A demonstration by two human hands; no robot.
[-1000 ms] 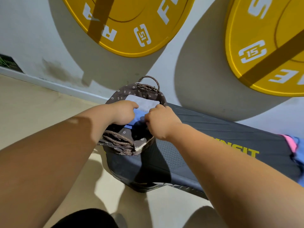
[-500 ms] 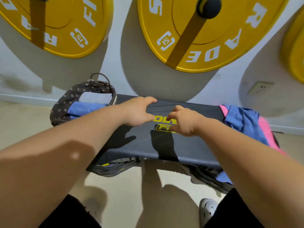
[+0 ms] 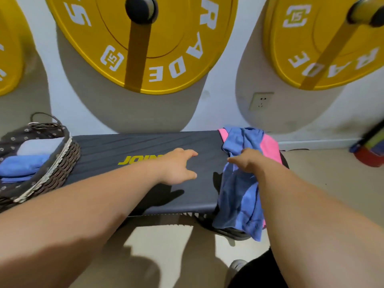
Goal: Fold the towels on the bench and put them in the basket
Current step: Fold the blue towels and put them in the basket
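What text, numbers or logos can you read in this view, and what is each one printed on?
"JOIN", yellow letters on the dark padded bench; the rest is hidden behind the left hand.
"RADE", a "5" and a square "15" logo, white on the middle round yellow weight plate.
"RADE" and the "15" logo, white on the right yellow weight plate.
Left-edge yellow plate: marks too cropped to read.
Nothing is legible on the towels or the wicker basket.

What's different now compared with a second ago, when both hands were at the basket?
Both hands left the basket and swept right along the bench. The right hand now reaches the crumpled blue towel; the left hand hovers open. The folded towels stay in the basket.
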